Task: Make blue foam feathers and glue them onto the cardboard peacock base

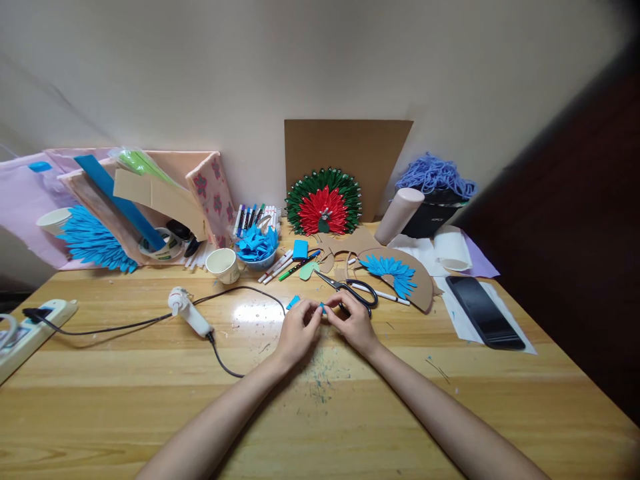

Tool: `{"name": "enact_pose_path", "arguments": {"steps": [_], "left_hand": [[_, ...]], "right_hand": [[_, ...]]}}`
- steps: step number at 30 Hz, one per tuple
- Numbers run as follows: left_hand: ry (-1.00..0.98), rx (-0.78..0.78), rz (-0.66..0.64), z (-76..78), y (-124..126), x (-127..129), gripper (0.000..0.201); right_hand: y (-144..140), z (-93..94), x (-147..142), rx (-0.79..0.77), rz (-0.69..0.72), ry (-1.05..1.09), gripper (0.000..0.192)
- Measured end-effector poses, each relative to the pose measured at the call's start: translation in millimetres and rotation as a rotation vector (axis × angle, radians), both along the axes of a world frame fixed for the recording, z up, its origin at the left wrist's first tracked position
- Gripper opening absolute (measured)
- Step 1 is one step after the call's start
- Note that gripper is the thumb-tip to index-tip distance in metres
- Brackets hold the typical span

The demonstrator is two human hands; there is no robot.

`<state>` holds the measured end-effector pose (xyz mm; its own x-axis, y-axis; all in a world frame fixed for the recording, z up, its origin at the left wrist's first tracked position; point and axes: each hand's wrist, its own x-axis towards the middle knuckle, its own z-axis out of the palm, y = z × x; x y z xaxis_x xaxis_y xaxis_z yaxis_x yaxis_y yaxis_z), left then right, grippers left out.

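Head view shows the left hand (298, 331) and right hand (354, 325) meeting over the wooden surface (150, 393), fingers pinched together on a small blue paper piece (323, 307) held between both sets of fingertips. Just beyond the right hand lie black-handled scissors (350, 289), with another blue paper scrap (293, 302) near the left. A white glue gun (189, 311) rests well to the left, its black cord (250, 292) curving toward the hands.

No lettering, label or number can be read on anything here.
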<state>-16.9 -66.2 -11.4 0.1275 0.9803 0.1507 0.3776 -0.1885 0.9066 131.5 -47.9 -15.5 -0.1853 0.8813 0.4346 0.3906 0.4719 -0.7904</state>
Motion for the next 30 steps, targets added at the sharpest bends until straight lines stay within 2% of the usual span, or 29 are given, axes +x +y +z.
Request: {"name": "enact_pose_path", "arguments": {"steps": [5, 13, 30], "left_hand": [[-0.006, -0.002, 0.000, 2.7, 0.1, -0.2, 0.022], [0.013, 0.034, 0.002, 7.2, -0.9, -0.4, 0.022], [0.075, 0.065, 0.004, 3.0, -1.7, 0.4, 0.021]], "right_hand": [[0.0, 2.0, 0.2, -0.018, 0.034, 0.009, 0.009], [0.9, 1.2, 0.1, -0.074, 0.029, 0.025, 0.008], [1.7, 0.1, 0.7, -0.092, 0.051, 0.011, 0.006]]}}
